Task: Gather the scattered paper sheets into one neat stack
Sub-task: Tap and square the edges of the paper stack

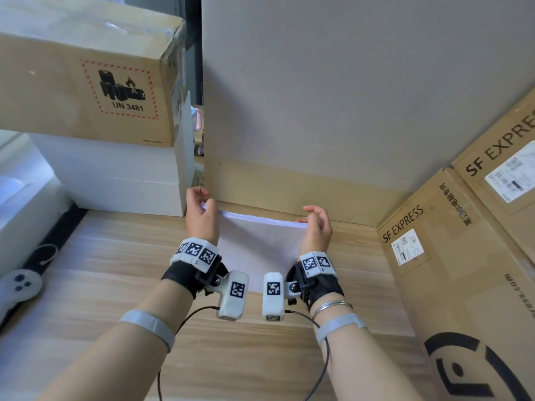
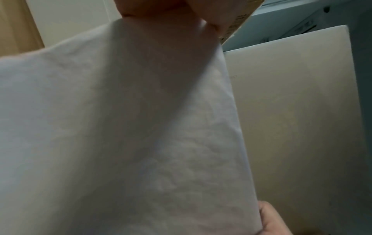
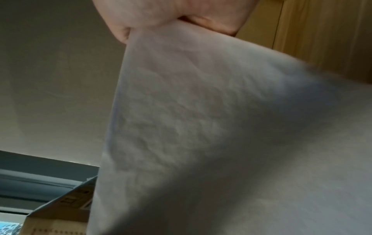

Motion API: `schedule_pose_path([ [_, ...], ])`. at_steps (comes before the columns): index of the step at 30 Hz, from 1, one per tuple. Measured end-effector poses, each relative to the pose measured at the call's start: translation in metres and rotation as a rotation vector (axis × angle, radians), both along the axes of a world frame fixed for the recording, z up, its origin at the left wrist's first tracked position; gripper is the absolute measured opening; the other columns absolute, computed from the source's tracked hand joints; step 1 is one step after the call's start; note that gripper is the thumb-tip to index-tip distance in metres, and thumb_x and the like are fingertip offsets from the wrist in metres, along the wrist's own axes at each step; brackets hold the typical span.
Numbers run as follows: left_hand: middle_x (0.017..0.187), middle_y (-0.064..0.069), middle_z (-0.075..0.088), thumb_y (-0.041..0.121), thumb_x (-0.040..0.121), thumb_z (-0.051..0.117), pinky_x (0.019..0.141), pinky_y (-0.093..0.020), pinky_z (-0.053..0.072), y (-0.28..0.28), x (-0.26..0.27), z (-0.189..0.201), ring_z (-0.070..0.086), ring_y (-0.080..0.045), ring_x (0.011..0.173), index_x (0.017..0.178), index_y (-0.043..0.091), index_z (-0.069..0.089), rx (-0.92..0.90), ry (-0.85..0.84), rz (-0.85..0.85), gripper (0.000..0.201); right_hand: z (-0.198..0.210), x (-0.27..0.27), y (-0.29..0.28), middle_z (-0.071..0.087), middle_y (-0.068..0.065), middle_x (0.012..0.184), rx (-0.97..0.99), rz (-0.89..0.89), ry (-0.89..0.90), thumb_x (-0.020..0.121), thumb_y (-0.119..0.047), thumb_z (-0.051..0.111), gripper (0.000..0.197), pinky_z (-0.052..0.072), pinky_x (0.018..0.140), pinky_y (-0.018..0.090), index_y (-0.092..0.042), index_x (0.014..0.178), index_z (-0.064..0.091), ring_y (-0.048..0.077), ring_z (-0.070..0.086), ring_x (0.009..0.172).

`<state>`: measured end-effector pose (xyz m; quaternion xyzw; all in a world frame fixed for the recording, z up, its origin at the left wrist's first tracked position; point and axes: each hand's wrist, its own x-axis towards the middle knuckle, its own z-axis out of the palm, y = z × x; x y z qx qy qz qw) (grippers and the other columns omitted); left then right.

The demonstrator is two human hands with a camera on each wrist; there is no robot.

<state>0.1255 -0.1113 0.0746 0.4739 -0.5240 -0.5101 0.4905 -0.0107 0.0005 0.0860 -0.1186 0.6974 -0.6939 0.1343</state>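
A stack of white paper sheets (image 1: pixel 259 247) stands upright on its lower edge on the wooden table (image 1: pixel 110 270), between both hands. My left hand (image 1: pixel 202 209) pinches the stack's upper left corner. My right hand (image 1: pixel 314 222) pinches its upper right corner. The top edges of the sheets show as a thin layered line. In the left wrist view the slightly wrinkled paper (image 2: pixel 120 127) fills most of the picture under my fingers (image 2: pixel 161 9). In the right wrist view the paper (image 3: pixel 221 127) hangs below my pinching fingers (image 3: pixel 161 14).
A cardboard panel (image 1: pixel 318 82) stands right behind the stack. SF Express cartons (image 1: pixel 463 256) crowd the right side. A white box (image 1: pixel 115 175) under a brown carton with a battery label (image 1: pixel 86 82) stands at the left. A grey game controller (image 1: pixel 17 287) lies at the left edge.
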Motion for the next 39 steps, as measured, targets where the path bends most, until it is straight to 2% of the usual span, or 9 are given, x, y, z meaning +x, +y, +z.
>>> schedule_pose_path([
  [9,0.057,0.002,0.036,0.002,0.088,0.029,0.045,-0.017,0.027,0.000,-0.008,0.003,0.033,0.000,0.040,0.073,0.032,0.038,-0.004,0.048,-0.003,0.035,-0.003,-0.003,0.000,0.055,-0.005,0.051,-0.070,0.064,-0.026,0.078,-0.050,0.043,0.025,0.040,0.070,0.034,-0.033,0.070,0.060,0.015,0.053,0.059],
  [14,0.060,0.004,0.040,0.005,0.089,0.030,0.050,-0.021,0.032,-0.012,-0.012,0.014,0.040,-0.005,0.048,0.071,0.032,0.036,0.000,0.005,0.068,0.033,-0.019,-0.009,0.009,0.060,0.000,0.099,-0.141,0.353,-0.127,0.045,-0.074,0.072,0.066,0.040,0.084,0.036,-0.043,0.101,0.056,0.020,0.050,0.093],
  [17,0.061,0.004,0.041,0.005,0.090,0.031,0.053,-0.023,0.032,-0.015,-0.014,0.016,0.039,-0.011,0.053,0.073,0.030,0.037,-0.005,0.011,0.086,0.030,-0.022,-0.001,0.018,0.057,0.006,0.113,0.021,0.385,-0.105,0.053,-0.049,0.083,0.061,0.047,0.084,0.029,-0.038,0.108,0.058,0.017,0.055,0.094],
  [20,0.060,0.004,0.041,0.005,0.090,0.031,0.053,-0.023,0.031,-0.013,-0.016,0.016,0.038,-0.011,0.052,0.074,0.029,0.038,-0.010,0.012,0.078,0.029,-0.029,-0.001,0.023,0.066,0.003,0.087,0.183,0.386,-0.109,0.067,-0.002,0.080,0.033,0.050,0.066,0.027,-0.007,0.096,0.066,0.003,0.061,0.068],
  [26,0.069,0.004,0.038,0.018,0.090,0.037,0.060,-0.012,0.036,-0.004,-0.006,0.019,0.041,-0.001,0.059,0.090,0.029,0.037,-0.130,0.158,-0.089,0.011,-0.034,-0.010,0.022,0.064,-0.003,0.069,0.281,0.322,-0.119,0.073,-0.005,0.076,0.021,0.047,0.066,0.026,-0.018,0.064,0.062,0.015,0.059,0.064],
  [33,0.139,0.036,0.018,0.028,0.053,0.083,0.086,0.005,0.036,0.005,0.018,-0.019,0.035,0.030,0.114,0.144,0.030,0.004,-0.123,0.020,-0.441,0.120,-0.028,-0.018,0.026,0.065,0.001,0.070,0.243,0.296,-0.133,0.076,-0.006,0.073,0.018,0.049,0.064,0.027,-0.015,0.065,0.062,0.017,0.061,0.063],
  [35,0.141,0.010,0.041,0.027,0.052,0.084,0.103,-0.018,0.041,0.006,0.024,-0.032,0.043,0.004,0.127,0.138,0.019,0.032,0.015,-0.071,-0.472,0.101,-0.029,-0.020,0.026,0.065,0.000,0.070,0.232,0.308,-0.120,0.077,-0.006,0.072,0.018,0.049,0.062,0.026,-0.016,0.065,0.062,0.016,0.061,0.063],
  [37,0.102,0.001,0.063,0.020,0.057,0.085,0.096,-0.042,0.048,0.008,0.025,-0.043,0.059,-0.027,0.108,0.108,0.015,0.055,0.203,-0.132,-0.458,0.060,-0.032,-0.019,0.027,0.065,0.000,0.070,0.238,0.321,-0.122,0.077,-0.006,0.072,0.019,0.049,0.062,0.025,-0.016,0.065,0.062,0.015,0.061,0.064],
  [39,0.086,0.002,0.062,0.001,0.066,0.078,0.089,-0.042,0.049,0.009,0.026,-0.053,0.060,-0.028,0.093,0.087,0.019,0.059,0.337,-0.165,-0.479,0.034,-0.037,-0.018,0.029,0.064,0.000,0.071,0.242,0.335,-0.152,0.078,-0.006,0.072,0.018,0.048,0.063,0.025,-0.016,0.066,0.062,0.016,0.060,0.066],
])
